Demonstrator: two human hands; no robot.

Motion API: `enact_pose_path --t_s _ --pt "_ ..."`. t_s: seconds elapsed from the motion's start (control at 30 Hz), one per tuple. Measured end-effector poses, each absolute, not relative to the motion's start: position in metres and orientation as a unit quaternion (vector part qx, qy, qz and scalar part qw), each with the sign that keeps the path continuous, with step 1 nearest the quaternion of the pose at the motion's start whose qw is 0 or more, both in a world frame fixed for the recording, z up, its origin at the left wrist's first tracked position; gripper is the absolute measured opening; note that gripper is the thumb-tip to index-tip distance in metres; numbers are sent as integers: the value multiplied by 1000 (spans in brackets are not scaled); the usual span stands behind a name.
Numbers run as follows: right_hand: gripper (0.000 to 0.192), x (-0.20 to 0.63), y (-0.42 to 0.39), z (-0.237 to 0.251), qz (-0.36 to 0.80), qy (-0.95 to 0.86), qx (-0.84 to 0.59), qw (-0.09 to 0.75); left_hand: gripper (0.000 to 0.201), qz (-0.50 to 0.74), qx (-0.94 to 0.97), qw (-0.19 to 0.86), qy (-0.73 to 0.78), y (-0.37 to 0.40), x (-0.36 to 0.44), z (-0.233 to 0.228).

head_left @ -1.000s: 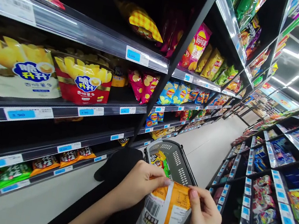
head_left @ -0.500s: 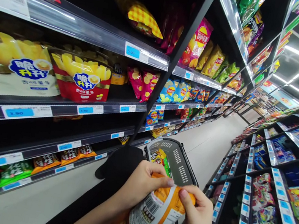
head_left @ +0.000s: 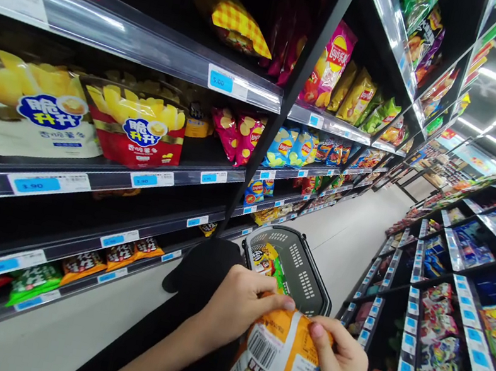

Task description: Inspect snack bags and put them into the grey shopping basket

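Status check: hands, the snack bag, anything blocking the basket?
Left hand and right hand both grip the orange snack bag, barcode side up. Grey basket just beyond, already holding packets. Nothing between bag and basket.
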State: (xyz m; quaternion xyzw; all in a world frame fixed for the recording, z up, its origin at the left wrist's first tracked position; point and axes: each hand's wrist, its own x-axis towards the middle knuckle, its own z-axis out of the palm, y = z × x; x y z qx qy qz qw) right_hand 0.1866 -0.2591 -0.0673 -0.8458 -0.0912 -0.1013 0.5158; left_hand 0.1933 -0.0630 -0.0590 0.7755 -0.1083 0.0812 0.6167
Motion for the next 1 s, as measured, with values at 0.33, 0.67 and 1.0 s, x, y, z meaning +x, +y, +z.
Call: enact_pose_path --t_s 0.33,0.67,1.0 --pt "27 185 -274 -85 -127 -30 -819 559 24 -19 670 732 -124 -63 202 -60" --pt "17 179 -249 -53 -114 -264 -897 335 24 180 798 549 -173 -93 190 -74" --pt "34 180 -234 -76 -284 -185 -907 251 25 141 808 557 -130 -96 190 -68"
